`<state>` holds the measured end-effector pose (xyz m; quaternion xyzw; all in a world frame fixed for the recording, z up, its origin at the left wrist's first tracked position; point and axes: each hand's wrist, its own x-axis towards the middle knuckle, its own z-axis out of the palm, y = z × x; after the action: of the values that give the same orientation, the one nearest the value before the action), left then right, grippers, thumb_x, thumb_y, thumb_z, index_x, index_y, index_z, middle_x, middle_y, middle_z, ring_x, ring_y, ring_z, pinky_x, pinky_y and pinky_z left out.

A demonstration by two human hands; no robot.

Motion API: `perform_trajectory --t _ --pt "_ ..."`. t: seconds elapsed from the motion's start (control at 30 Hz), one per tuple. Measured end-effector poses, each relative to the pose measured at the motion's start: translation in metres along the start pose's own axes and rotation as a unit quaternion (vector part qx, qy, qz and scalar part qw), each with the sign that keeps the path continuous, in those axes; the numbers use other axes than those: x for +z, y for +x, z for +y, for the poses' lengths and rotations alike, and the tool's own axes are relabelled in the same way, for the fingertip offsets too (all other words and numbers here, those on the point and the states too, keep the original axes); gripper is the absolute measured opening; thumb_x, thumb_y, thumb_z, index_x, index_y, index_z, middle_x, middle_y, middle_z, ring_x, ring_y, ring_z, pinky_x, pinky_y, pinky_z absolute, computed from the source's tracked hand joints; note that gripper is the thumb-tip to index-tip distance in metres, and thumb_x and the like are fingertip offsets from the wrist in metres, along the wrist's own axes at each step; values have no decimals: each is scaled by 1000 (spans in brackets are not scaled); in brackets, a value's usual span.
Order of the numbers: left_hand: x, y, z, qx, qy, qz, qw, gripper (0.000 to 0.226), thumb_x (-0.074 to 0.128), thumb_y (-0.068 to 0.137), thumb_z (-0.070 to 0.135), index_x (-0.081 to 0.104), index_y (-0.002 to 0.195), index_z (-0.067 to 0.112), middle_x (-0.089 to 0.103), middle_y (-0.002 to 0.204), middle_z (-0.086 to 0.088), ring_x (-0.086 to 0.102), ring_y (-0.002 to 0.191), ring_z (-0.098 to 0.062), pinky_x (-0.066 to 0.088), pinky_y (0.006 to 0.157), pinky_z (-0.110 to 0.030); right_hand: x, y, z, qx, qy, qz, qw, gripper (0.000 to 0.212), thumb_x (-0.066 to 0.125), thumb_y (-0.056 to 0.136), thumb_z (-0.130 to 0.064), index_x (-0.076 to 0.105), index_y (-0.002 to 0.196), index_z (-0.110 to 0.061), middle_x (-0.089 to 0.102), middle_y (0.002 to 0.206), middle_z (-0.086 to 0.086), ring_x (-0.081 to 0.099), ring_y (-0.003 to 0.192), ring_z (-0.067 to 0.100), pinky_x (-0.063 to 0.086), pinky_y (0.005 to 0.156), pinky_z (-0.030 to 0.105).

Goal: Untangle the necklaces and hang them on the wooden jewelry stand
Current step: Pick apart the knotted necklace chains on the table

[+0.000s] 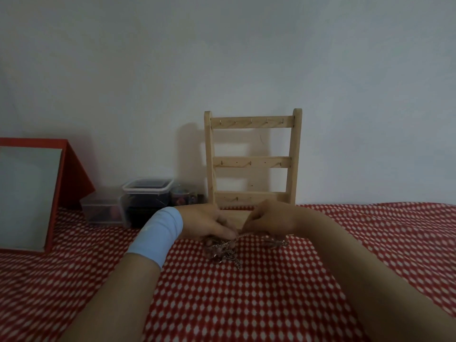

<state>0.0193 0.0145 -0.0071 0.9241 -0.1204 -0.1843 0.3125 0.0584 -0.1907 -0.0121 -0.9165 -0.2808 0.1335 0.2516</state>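
Tangled necklaces (224,250) are pinched between the left grip (209,223) and the right grip (269,219).
Each grip is closed on a strand of chain, with the fingertips brought close together; a short run of chain is stretched between them, and the rest of the tangle is seen lying on the red-and-white patterned cloth (259,304) just beneath. A light blue band (158,233) is worn on the left wrist. The wooden jewelry stand (251,164) is set upright just behind the hands, against the wall. Clear plastic containers (145,201) and a red-framed mirror (29,193) are placed further left.
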Motion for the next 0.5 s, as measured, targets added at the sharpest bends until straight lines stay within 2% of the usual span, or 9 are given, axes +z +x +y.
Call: perform_trajectory --t 0.07,0.17,0.23,0.27,0.33,0.4,0.43,0.5 --pt "0 -3 4 0 38 -9 999 21 65 92 36 73 110 31 71 102 19 65 90 -1 47 91 -23 -1 -2 0 17 -29 -14 999 25 58 101 -35 76 111 -21 71 95 -10 67 85 8 54 72 21" --pt "0 -3 6 7 35 18 999 28 70 90 25 70 118 26 69 108 14 66 101 -9 50 91 -19 -3 -3 0 33 -32 -21 999 20 59 101 -30 77 102 -22 71 86 -8 64 72 7 54 65 21" --pt "0 0 5 19 -6 39 999 30 69 90 17 67 119 23 70 113 7 69 102 -13 53 89 -20 -4 -3 -1 22 -26 -30 999 16 61 99 -24 77 98 -24 73 90 -5 66 79 9 56 78 26" --pt "-1 0 4 24 -23 52 998 29 68 91 16 66 119 23 72 113 3 70 101 -14 54 89 -21 -2 -3 -2 6 -19 -25 999 17 62 98 -22 77 104 -22 75 99 -4 68 89 10 55 87 28" --pt "-1 4 2 38 -32 83 995 24 66 93 17 65 116 22 74 106 -1 71 97 -15 53 91 -25 6 -1 -5 -33 76 -11 996 27 60 96 -14 73 119 -17 74 112 2 69 99 14 55 89 29" --pt "0 6 0 47 -55 113 991 17 64 94 20 65 111 24 72 101 2 68 94 -14 53 88 -27 15 2 -6 -49 272 -32 961 33 55 98 -4 67 127 -12 74 111 12 73 93 21 58 79 28" --pt "0 7 -1 50 -90 118 988 15 64 94 20 64 108 24 71 101 2 66 94 -13 54 87 -29 17 3 -6 -48 334 -46 940 34 53 100 -2 65 130 -12 74 105 14 73 87 24 59 75 29" --pt "0 8 -3 51 -149 120 980 13 63 94 19 63 106 25 69 108 0 64 102 -12 54 90 -34 20 5 -2 -35 350 -44 935 29 54 102 -6 65 128 -11 68 83 9 63 66 19 54 62 28"
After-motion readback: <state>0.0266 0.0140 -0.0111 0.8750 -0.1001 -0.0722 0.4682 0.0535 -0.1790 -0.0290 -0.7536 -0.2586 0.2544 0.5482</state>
